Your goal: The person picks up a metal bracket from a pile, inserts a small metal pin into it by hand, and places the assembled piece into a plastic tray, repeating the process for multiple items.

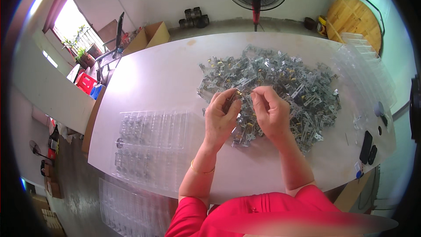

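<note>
The white worktop (162, 70) carries a broad heap of small metal parts (302, 83), spread from its far edge across the middle. Clear plastic trays (179, 131) lie toward the near left corner, overlapping trays (370, 79) along the far right, two black objects (365, 147) by the near right corner.

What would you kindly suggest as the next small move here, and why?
Perhaps bring the right hand slightly closer to the left hand: the left holds a small metal part at its fingertips, and the right's thumb and forefinger are pinched just beside it, though whether they grip anything is too small to tell.
</note>
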### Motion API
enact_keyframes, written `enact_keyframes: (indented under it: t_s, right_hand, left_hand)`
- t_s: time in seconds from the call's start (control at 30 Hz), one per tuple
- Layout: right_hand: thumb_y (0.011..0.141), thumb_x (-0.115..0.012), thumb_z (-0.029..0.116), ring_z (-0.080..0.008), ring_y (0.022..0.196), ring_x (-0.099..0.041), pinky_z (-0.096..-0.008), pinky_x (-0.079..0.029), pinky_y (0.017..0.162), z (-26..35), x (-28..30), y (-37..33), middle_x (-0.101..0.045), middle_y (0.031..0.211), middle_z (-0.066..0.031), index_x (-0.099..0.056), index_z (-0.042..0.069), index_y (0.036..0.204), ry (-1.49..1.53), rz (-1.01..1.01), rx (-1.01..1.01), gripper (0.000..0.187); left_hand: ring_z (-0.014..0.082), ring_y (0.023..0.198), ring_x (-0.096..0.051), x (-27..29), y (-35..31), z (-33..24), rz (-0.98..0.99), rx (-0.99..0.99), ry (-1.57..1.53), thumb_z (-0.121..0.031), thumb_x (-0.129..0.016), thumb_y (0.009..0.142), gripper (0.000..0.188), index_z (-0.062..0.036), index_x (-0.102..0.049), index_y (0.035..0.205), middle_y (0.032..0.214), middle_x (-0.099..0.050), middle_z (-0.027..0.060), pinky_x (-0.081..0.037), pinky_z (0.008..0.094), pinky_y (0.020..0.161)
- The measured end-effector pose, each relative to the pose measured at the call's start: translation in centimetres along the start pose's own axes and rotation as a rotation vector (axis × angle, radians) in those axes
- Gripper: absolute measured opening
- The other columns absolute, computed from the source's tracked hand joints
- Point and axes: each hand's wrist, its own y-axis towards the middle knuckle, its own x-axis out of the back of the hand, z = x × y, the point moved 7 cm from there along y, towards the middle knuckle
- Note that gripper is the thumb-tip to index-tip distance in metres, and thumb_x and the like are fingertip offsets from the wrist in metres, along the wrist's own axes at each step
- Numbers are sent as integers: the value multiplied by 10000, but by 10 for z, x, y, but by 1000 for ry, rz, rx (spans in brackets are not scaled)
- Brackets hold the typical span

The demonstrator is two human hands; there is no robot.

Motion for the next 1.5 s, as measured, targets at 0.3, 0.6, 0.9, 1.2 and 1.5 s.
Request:
enact_keyframes:
  t_s: [0.3, 0.6, 0.9, 1.2, 1.5]
  right_hand:
    - [937, -673, 82, -291, 614, -670, -358, -500, 551, 23, 14, 1, -672, 747, -126, -643, 68, 995, -242, 29, 158, 66]
    - [951, -654, 77, -284, 598, -668, -361, -504, 551, 14, 13, -1, -675, 747, -154, -649, 58, 1094, -79, 94, 11, 145]
    - [914, -675, 31, -267, 887, -615, -344, -500, 778, 18, 23, 5, -624, 955, -117, -675, 29, 963, -73, -5, 147, 50]
    - [935, -677, 41, -200, 871, -596, -309, -487, 771, 25, 25, 4, -619, 932, -83, -660, 17, 965, 25, -67, 196, 42]
    - [987, -664, 95, -17, 589, -448, -217, -370, 516, 8, 19, -5, -541, 657, 42, -658, 38, 1000, 114, 3, -96, 58]
  left_hand:
    - [101, 751, -573, -4, -8, -24, -46, -255, 278, -6, -691, 884, 324, -8, -678, 1207, 1047, -623, 84, -491, 248, 650]
    - [108, 741, -596, -18, -19, -35, -12, -428, 408, 58, -689, 856, 360, -30, -687, 1205, 1074, -634, 90, -508, 252, 624]
    - [180, 769, -624, -33, -24, -42, 69, -652, 555, 92, -664, 836, 399, -34, -678, 1214, 1066, -631, 107, -525, 301, 645]
    - [304, 791, -633, -28, -27, -55, 149, -688, 462, 89, -644, 838, 355, -5, -660, 1179, 1018, -601, 155, -530, 390, 678]
    - [23, 828, -564, -1, -7, 3, 56, 118, -156, -61, -677, 945, 256, 51, -675, 1175, 996, -646, -4, -497, 207, 709]
